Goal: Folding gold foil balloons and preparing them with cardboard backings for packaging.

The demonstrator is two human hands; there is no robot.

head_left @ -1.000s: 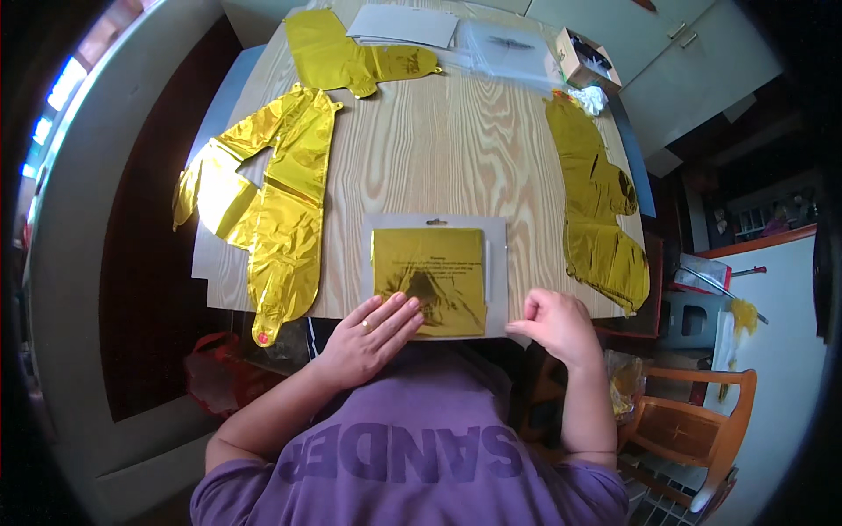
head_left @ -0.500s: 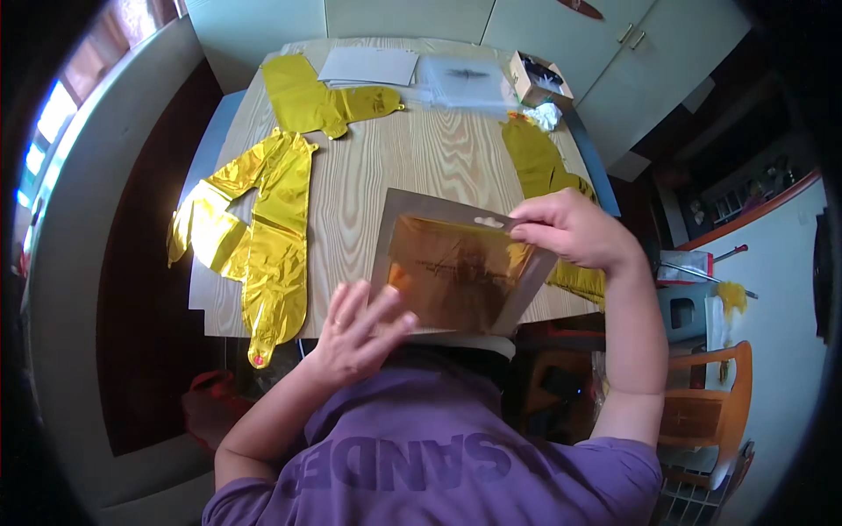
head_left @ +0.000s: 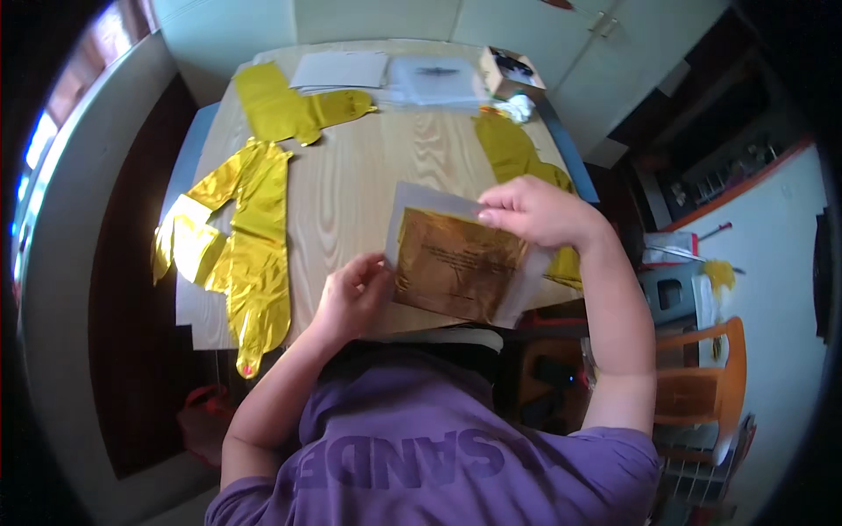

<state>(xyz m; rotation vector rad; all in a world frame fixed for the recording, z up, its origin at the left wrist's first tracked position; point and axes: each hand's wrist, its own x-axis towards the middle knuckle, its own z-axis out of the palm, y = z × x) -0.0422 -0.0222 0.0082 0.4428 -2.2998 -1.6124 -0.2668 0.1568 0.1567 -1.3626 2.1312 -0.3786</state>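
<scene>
A flat, see-through plastic bag (head_left: 517, 294) with a folded gold foil sheet (head_left: 452, 263) inside is held up, tilted, over the near part of the table. At its upper right edge my right hand (head_left: 544, 210) pinches it between thumb and fingers. My left hand (head_left: 351, 294) is closed, its curled fingertips at the bag's left edge. Left of it lies a shiny uninflated gold foil balloon (head_left: 259, 237), its lower end hanging past the table edge. Another gold foil balloon (head_left: 272, 101) lies flat at the far left. A third gold balloon (head_left: 509, 149) is partly hidden behind my right hand.
On the wood-grain table (head_left: 351, 175), a stack of white sheets (head_left: 340, 70) and clear plastic bags (head_left: 434, 81) lie at the far side. An open box (head_left: 511, 74) with dark items stands at the far right, near crumpled white tissue (head_left: 519, 109). An orange chair (head_left: 702, 386) is right.
My left hand has gone from loosely spread fingers to closed at the bag's left edge. The bag now leans differently, its foil contents showing more plainly. The whole view has shifted slightly.
</scene>
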